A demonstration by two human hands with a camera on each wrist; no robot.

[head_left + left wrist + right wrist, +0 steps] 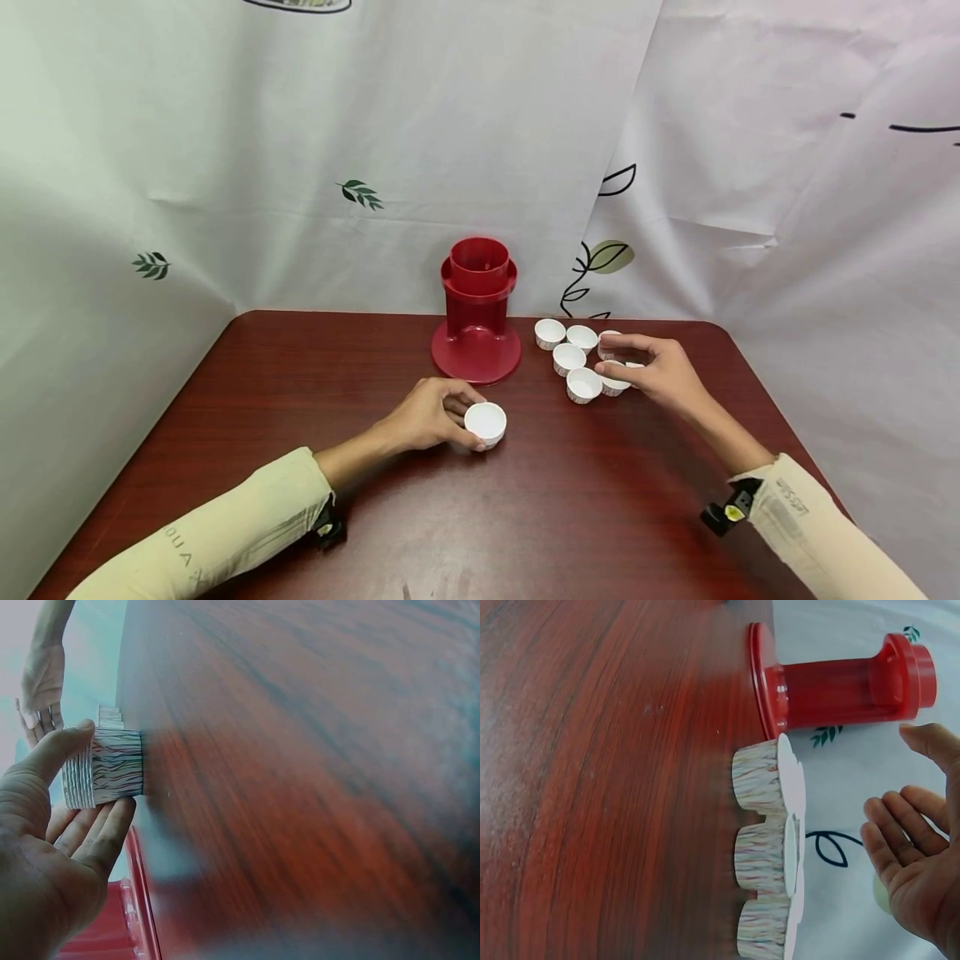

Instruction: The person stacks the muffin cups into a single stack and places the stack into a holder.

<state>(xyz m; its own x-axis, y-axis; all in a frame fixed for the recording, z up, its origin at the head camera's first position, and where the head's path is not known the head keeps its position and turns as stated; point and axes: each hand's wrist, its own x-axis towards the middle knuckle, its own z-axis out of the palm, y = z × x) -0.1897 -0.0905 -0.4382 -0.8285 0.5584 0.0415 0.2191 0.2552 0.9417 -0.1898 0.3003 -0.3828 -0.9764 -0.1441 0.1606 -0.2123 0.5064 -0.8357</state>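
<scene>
A short stack of nested white paper baking cups [485, 422] stands near the middle of the table. My left hand [427, 415] holds it from the left, thumb on the near side and fingers on the far side. Several rims show one inside another in the left wrist view, above streaked, pleated sides [118, 766]. Over a cluster of loose baking cups [583, 386] at the back right hovers my right hand [663, 371]. Its thumb and fingers are spread apart, and the right wrist view shows nothing between them. It partly hides the rightmost cups in the head view.
A red plastic holder [477, 354] with a round base and an open cylindrical top stands at the table's back edge, left of the loose cups. Behind the dark red wooden table [525, 517] hangs a white cloth [450, 125] with leaf prints.
</scene>
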